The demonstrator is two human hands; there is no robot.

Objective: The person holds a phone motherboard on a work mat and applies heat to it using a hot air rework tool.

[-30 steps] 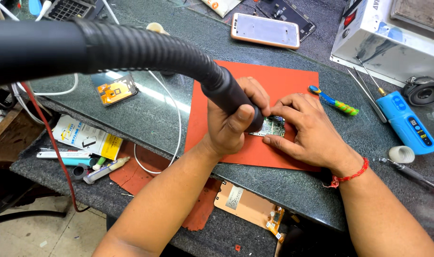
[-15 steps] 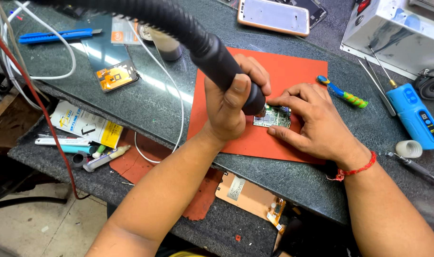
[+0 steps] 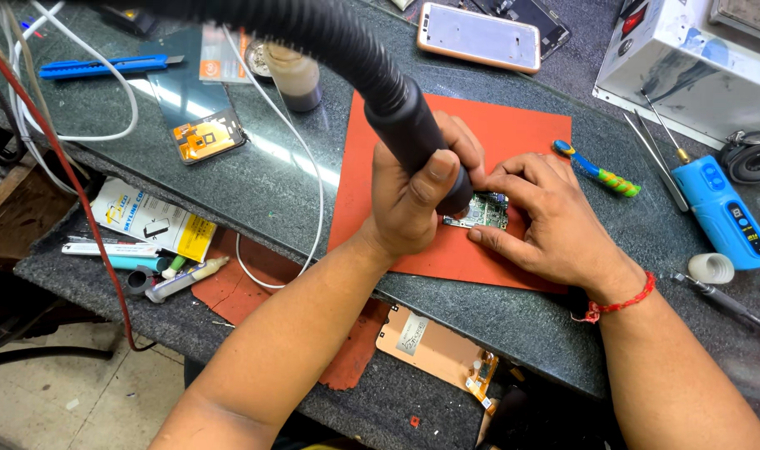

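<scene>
My left hand is closed around the black handle of a hot-air tool, whose ribbed black hose runs up to the top left. Its tip points down at a small green circuit board lying on a red-orange mat. My right hand rests on the mat with its fingers pressing the board's right and top edges; a red thread band circles the wrist. The tool's nozzle is hidden behind my left hand.
A phone lies face-up at the back, a white box unit at the top right. A blue device, toothbrush, tweezers, small bottle, blue cutter and white cable lie on the dark stone bench. A phone back panel sits below.
The view has shifted, so the bench appears lower and left of before. Both hands keep their hold on the tool and the board; the tool stands a little more upright.
</scene>
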